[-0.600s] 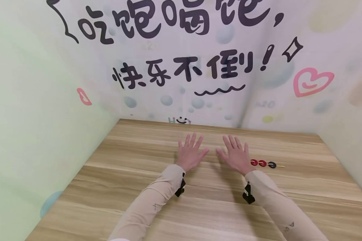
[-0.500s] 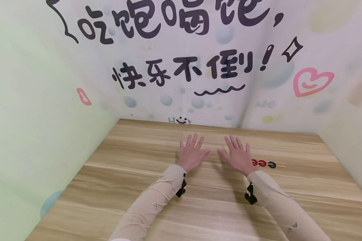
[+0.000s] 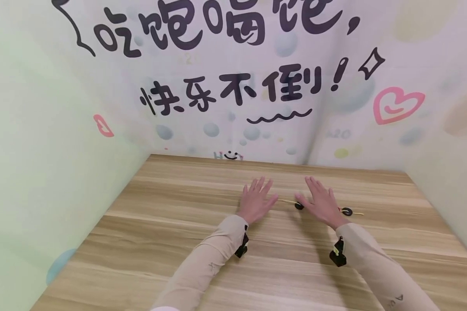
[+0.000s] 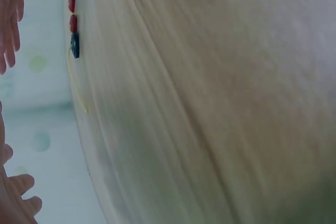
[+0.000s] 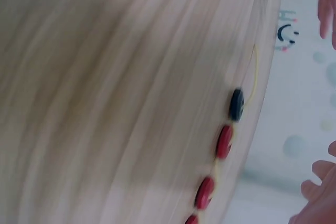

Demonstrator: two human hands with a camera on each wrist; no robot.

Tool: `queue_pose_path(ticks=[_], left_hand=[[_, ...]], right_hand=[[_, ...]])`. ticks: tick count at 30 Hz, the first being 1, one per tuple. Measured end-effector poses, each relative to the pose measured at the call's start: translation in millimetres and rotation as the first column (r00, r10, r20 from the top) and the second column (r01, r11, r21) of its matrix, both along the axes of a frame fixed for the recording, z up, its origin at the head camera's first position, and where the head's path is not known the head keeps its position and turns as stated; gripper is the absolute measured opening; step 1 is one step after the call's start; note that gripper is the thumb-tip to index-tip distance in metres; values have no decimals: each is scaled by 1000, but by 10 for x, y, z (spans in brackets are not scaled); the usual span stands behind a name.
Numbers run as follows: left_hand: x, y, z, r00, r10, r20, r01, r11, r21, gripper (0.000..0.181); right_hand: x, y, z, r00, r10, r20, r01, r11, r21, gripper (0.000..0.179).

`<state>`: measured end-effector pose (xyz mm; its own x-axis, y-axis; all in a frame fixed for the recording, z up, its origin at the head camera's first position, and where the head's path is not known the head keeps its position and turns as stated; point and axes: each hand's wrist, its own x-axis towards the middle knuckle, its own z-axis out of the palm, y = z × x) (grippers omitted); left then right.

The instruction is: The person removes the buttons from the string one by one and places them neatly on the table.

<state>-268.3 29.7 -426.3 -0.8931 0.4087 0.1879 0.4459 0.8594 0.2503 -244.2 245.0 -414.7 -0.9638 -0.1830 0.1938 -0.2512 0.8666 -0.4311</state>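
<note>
On the wooden table lies a yellow string (image 3: pixel 286 201) threaded through several red and black button-like discs. A black disc (image 3: pixel 299 206) sits at its left end and another black disc (image 3: pixel 347 211) at its right. My right hand (image 3: pixel 320 203) is above the middle of the string, fingers straight and spread, hiding the red discs in the head view. Those red discs (image 5: pixel 224 141) show in the right wrist view. Left of the string's loose end, my left hand (image 3: pixel 254 201) is spread palm down, holding nothing. In both wrist views the hands appear raised off the table.
The wooden table (image 3: pixel 140 242) ends at a white printed wall sheet (image 3: pixel 233 125) with black lettering, behind the hands. Pale side panels (image 3: pixel 31 151) border it left and right. Each wrist carries a black camera mount (image 3: pixel 337 255).
Both hands have shifted right, still spread, and the right hand stands further from the left. The left black disc has come into view; the red discs are now covered. The head view has turned slightly.
</note>
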Motion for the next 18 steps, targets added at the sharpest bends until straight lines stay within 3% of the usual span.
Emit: queue_pose_path(ticks=[5,12,18], left_hand=[[-16,96,-62,998,-64,8,64,998,18,53],[-53,218,-150,987,-149,-62,153,987,55,48],[-46,327,-156,985,-170,-3,170,980,108,46]], right_hand=[[20,201,-42,998,28,-58,-32,997,-69,69],[78,481,-71,999,-20,-30,16,992,-126,59],[137,725,-93,997,-67,-37,62,988,-138,48]])
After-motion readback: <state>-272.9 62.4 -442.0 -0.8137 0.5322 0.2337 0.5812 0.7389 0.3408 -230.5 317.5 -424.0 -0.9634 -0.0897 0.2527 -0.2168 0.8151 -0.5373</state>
